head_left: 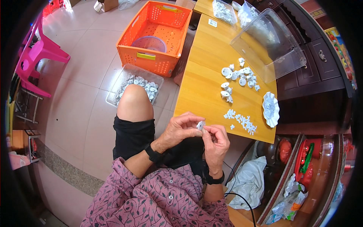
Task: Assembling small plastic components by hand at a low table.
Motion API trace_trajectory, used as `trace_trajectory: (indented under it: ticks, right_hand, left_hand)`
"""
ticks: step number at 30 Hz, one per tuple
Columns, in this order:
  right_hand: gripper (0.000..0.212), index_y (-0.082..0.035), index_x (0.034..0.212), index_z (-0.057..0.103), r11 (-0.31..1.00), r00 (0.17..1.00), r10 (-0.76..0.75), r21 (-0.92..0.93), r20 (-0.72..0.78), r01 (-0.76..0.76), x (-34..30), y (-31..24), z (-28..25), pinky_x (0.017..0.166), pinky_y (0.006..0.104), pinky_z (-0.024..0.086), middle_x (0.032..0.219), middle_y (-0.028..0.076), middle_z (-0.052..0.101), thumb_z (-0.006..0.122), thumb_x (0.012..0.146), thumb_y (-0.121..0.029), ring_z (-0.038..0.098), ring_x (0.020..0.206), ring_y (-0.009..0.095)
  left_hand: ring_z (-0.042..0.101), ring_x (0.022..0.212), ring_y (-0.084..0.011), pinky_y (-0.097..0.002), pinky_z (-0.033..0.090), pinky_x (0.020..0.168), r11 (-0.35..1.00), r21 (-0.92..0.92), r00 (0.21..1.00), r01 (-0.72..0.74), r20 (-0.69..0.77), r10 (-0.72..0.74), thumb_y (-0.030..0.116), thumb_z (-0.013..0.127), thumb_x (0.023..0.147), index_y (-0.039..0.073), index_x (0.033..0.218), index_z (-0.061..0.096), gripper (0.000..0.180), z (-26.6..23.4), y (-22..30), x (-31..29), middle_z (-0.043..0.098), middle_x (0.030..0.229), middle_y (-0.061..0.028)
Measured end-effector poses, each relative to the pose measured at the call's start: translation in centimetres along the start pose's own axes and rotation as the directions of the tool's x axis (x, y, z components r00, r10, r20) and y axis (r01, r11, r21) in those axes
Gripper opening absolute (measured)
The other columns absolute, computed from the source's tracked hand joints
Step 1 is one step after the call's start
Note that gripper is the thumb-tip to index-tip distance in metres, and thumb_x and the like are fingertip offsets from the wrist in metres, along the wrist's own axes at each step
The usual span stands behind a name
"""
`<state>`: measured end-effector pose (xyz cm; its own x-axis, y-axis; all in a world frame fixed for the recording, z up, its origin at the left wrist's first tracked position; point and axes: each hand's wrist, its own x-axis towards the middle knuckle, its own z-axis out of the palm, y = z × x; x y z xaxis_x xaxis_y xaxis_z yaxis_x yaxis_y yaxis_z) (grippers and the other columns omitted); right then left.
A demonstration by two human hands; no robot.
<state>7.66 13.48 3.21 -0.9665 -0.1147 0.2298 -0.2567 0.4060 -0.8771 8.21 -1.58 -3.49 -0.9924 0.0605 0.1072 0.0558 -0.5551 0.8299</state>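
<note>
A small white round plastic part [200,124] is pinched in my left hand [177,130], over my lap beside the table's near edge. My right hand [216,143] meets it from the other side, thumb and forefinger pressed together at its edge; whether they grip a tiny piece there is too small to tell. On the yellow wooden table [204,72] lie a cluster of similar white round parts [242,74] and, nearer to me, a spread of tiny white plastic pieces [244,123]. A scalloped white dish [270,109] with small clear pieces stands at the right edge.
Left of the table, a clear tray [157,92] of finished-looking round parts sits behind my knee, with an orange crate [151,62] beyond. A large clear plastic bin [264,45] lies tilted at the table's right. Farther left stands a pink chair [38,53]. A black cable [245,202] runs by my right arm.
</note>
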Motion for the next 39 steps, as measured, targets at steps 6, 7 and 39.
trace_trajectory:
  ticks: [6, 7, 39]
  right_hand:
    - [0.012, 0.002, 0.097, 0.067, 0.999, 1.0, -0.001, 0.053, -0.022, 0.003, 0.0, 0.1, 0.0, 0.063, 0.0262, 0.05, 0.093, 0.008, 0.062, 0.071, 0.087, 0.002, 0.06, 0.072, 0.012]
    - [0.012, 0.002, 0.098, 0.067, 0.999, 0.999, -0.044, 0.0, 0.001, 0.044, 0.0, 0.2, -0.1, 0.063, 0.0267, 0.05, 0.094, 0.008, 0.062, 0.071, 0.087, 0.001, 0.061, 0.073, 0.013]
    - [0.006, 0.003, 0.098, 0.058, 0.966, 0.99, 0.083, 0.235, 0.115, -0.108, -0.7, 0.1, 0.4, 0.07, 0.0249, 0.053, 0.094, 0.008, 0.062, 0.06, 0.098, -0.002, 0.064, 0.077, 0.012]
  left_hand:
    - [0.067, 0.097, -0.0157, -0.0292, 0.057, 0.087, 0.993, -0.067, 0.995, 0.102, -0.01, -0.103, -0.003, 0.074, 0.085, -0.002, 0.124, 0.064, 0.04, -0.2, 0.2, -0.1, 0.066, 0.108, -0.0083]
    - [0.068, 0.096, -0.0159, -0.0294, 0.058, 0.086, 0.991, -0.085, 0.995, 0.103, -0.006, -0.104, -0.003, 0.074, 0.085, -0.002, 0.125, 0.063, 0.041, -0.1, 0.3, -0.1, 0.067, 0.109, -0.009]
    - [0.07, 0.089, -0.0188, -0.0302, 0.06, 0.083, 0.978, -0.124, 0.986, 0.17, 0.021, -0.168, -0.004, 0.069, 0.089, -0.005, 0.127, 0.061, 0.039, -0.6, 1.3, -0.4, 0.069, 0.107, -0.0143]
